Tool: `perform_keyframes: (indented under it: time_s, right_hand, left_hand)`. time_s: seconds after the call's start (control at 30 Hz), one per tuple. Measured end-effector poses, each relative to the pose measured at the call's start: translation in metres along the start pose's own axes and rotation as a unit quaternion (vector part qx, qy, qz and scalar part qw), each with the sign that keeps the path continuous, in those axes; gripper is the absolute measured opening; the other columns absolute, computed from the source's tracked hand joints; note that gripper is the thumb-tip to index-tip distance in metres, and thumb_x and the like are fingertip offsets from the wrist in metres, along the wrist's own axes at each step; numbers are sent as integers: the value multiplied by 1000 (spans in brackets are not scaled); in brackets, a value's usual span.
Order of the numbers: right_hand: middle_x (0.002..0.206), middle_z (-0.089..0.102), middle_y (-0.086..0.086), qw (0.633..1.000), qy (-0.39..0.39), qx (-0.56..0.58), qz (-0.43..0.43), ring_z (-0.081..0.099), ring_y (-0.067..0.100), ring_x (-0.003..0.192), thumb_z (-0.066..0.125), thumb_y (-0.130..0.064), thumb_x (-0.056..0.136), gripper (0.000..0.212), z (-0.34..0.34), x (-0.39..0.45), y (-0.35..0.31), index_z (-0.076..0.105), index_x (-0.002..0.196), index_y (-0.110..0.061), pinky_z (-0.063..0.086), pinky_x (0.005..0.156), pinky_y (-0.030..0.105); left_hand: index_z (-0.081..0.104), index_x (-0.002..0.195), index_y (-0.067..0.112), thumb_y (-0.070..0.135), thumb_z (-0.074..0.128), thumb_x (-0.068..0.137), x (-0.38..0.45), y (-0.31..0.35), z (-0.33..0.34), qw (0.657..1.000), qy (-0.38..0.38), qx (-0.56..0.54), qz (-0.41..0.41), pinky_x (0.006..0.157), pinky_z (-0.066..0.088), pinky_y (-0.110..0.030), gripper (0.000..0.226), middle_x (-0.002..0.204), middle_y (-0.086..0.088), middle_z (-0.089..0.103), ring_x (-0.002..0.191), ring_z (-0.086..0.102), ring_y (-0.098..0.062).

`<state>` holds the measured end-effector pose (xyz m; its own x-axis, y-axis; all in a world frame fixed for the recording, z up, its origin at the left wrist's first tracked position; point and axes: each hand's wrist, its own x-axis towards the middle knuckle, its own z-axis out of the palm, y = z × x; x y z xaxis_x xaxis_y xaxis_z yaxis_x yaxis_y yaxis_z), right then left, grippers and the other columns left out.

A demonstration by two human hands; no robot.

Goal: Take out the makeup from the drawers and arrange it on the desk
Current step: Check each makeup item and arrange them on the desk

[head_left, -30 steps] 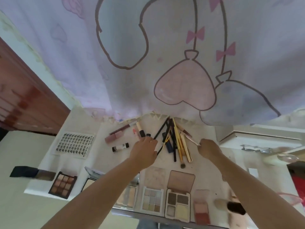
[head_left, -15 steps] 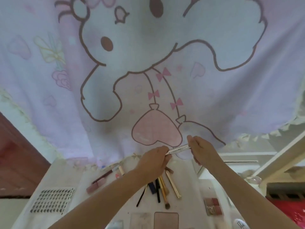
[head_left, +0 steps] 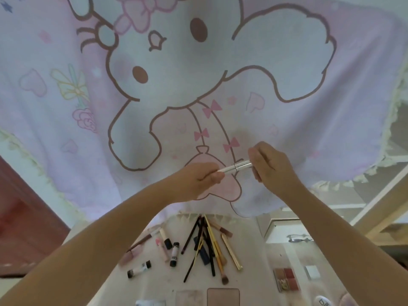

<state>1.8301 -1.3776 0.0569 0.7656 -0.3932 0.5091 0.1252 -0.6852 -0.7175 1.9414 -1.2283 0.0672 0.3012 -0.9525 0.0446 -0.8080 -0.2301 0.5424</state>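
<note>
— Where was the silver tube (head_left: 235, 168)?
— Mid-frame, raised above the desk (head_left: 254, 257), lying nearly level, a slim, smooth metallic cylinder.
— And the fingers?
— Left hand (head_left: 196, 181) pinched its left end, right hand (head_left: 268, 165) curled round its right end; both equally near, the seam between them.

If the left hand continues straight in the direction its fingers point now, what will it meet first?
The left hand pinches one end of a silver pen and points along it toward the right hand, which grips the other end. So it would likely meet the right hand first; the cartoon curtain hangs behind, though depth is unclear.
</note>
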Motion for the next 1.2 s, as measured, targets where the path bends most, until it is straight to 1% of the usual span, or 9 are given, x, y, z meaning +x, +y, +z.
perform_keyframes:
  time_s: [0.13, 0.3, 0.37, 0.47, 0.57, 0.63, 0.83, 1.07, 1.2]
  right_hand:
    - [38, 52, -7, 986, -132, 59, 78, 45, 5, 34, 42, -12, 93, 32, -13, 3, 7, 50, 62, -17, 39, 43, 16]
    - [96, 64, -2, 967, -149, 201, 54, 65, 2, 79, 52, 4, 83, 33, -21, 1, 5, 56, 97, -25, 53, 66, 16]
    - [78, 66, 2, 959, -165, 199, 114, 64, 7, 59, 48, -18, 87, 12, -20, 2, 0, 59, 92, -23, 52, 52, 20]
    - [41, 55, -5, 980, -154, 64, 105, 44, 7, 33, 43, -26, 92, 30, -20, 1, -1, 56, 67, -15, 39, 43, 23]
    - [64, 61, -3, 979, -155, 117, 54, 57, 2, 50, 46, 5, 88, 26, -25, -3, -6, 58, 82, -18, 49, 52, 17]
    - [80, 64, 1, 965, -172, 183, 79, 63, 5, 62, 48, 5, 86, 28, -31, -3, -10, 58, 92, -21, 52, 56, 18]
    - [40, 54, -9, 985, -134, 67, 82, 41, 2, 32, 49, -15, 91, 43, -34, -4, -8, 59, 53, -31, 33, 37, 12]
    - [87, 64, -12, 977, -129, 149, 80, 62, -2, 71, 53, 7, 84, 39, -40, -10, -3, 57, 95, -30, 53, 64, 15]
    - [53, 62, -10, 978, -134, 112, 115, 53, 6, 43, 43, -15, 93, 20, -44, -11, -5, 59, 82, -21, 43, 44, 14]
  left_hand:
    - [34, 86, 23, 35, 29, 96, 0, -2, 2, 990, 46, 133, 1, 45, 30, -15, 16, 58, 10, 38, 48, 34, -5]
    - [37, 81, 20, 34, 25, 97, -2, 0, 2, 988, 66, 142, 0, 47, 32, -14, 24, 60, 11, 36, 51, 33, -2]
    - [37, 80, 19, 35, 24, 97, -3, 1, 3, 983, 79, 165, 6, 48, 28, -13, 26, 61, 11, 34, 52, 32, -3]
    - [37, 79, 19, 34, 24, 97, -6, 2, 8, 977, 92, 190, 14, 50, 29, -17, 26, 63, 12, 30, 55, 31, -4]
    - [46, 85, 17, 33, 24, 97, -8, 2, 8, 977, 106, 185, 7, 58, 26, -21, 29, 67, 11, 33, 66, 37, -10]
    - [55, 96, 12, 33, 26, 97, -8, 3, 7, 974, 123, 191, 19, 63, 27, -18, 35, 76, 8, 40, 73, 39, -10]
    - [61, 99, 8, 31, 35, 96, -7, 9, 10, 964, 168, 196, 71, 67, 19, -15, 35, 81, 4, 45, 77, 34, -10]
    - [62, 98, 8, 28, 38, 95, -4, 14, 11, 971, 176, 149, 66, 64, 26, -13, 31, 76, 7, 42, 73, 34, -9]
    - [63, 96, 5, 26, 42, 94, -4, 19, 13, 971, 184, 133, 72, 70, 29, -2, 30, 76, 5, 44, 73, 35, -10]
